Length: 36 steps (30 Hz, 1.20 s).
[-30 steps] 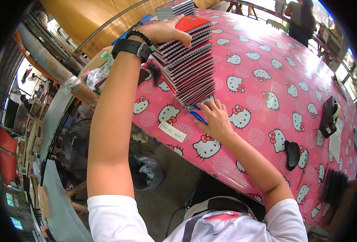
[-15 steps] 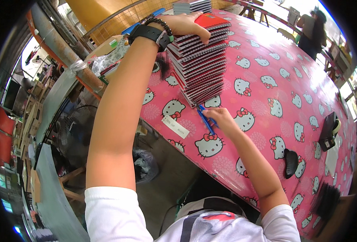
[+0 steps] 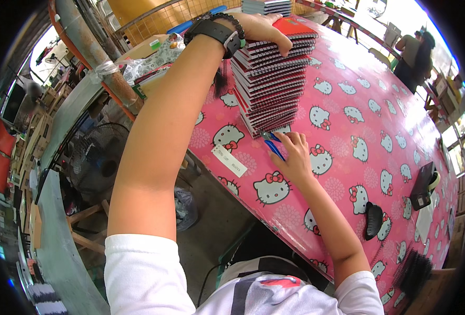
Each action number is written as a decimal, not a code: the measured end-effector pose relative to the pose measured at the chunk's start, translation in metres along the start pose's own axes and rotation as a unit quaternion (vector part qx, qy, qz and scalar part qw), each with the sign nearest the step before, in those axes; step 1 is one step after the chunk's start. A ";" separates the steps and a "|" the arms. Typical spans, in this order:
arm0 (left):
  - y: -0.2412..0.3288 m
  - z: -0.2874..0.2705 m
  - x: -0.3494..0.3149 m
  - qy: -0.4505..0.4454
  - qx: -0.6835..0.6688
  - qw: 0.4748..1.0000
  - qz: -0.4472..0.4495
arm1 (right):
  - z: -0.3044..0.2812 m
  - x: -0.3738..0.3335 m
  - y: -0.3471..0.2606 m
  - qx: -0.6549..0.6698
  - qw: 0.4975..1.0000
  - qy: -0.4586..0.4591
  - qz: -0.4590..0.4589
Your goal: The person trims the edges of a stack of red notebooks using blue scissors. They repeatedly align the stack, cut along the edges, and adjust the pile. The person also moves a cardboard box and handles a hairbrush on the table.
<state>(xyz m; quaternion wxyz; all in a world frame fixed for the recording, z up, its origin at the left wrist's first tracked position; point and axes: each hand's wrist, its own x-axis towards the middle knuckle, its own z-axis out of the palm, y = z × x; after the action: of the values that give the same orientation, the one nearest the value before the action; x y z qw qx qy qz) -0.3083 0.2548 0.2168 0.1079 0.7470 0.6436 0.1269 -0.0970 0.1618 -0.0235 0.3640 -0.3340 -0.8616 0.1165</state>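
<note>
A tall, leaning stack of spiral-bound notebooks (image 3: 272,84) with red covers stands on the pink table. My left hand (image 3: 258,29) lies across its top, fingers stretched out and thumb spread over the near edge. At the foot of the stack, my right hand (image 3: 295,157) has its fingers curled loosely about small blue-handled cutting pliers (image 3: 274,148). Their handles are spread, and the jaws point at the bottom notebooks' near corner. Whether the jaws touch a wire cannot be made out. Close by lies a white paper slip (image 3: 229,160) with handwriting.
A black brush-like object (image 3: 373,220), a tape dispenser (image 3: 424,185) and a bundle of black wire spirals (image 3: 413,273) lie to the right. Another notebook stack (image 3: 266,7) stands behind. A fan (image 3: 98,157) is left of the table; a person (image 3: 415,59) is at far right.
My right hand's fingers have loosened and spread further around the pliers, whose handles now show a different angle. The left hand stays on the stack. The whole view has shifted slightly.
</note>
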 end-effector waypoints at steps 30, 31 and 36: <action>0.002 -0.005 -0.010 0.029 0.048 0.998 0.022 | -0.007 0.009 -0.002 0.028 0.994 -0.090 0.061; 0.005 -0.009 -0.013 0.011 0.028 0.999 0.026 | -0.008 0.005 -0.003 0.000 0.994 -0.091 0.060; 0.008 -0.006 -0.013 0.010 0.008 1.000 0.025 | -0.004 -0.004 -0.001 -0.025 0.997 -0.059 0.032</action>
<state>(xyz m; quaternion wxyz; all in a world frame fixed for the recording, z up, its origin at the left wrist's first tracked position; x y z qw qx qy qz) -0.3045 0.2406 0.2249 0.0922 0.7625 0.6267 0.1317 -0.0927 0.1581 -0.0226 0.3000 -0.3633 -0.8730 0.1260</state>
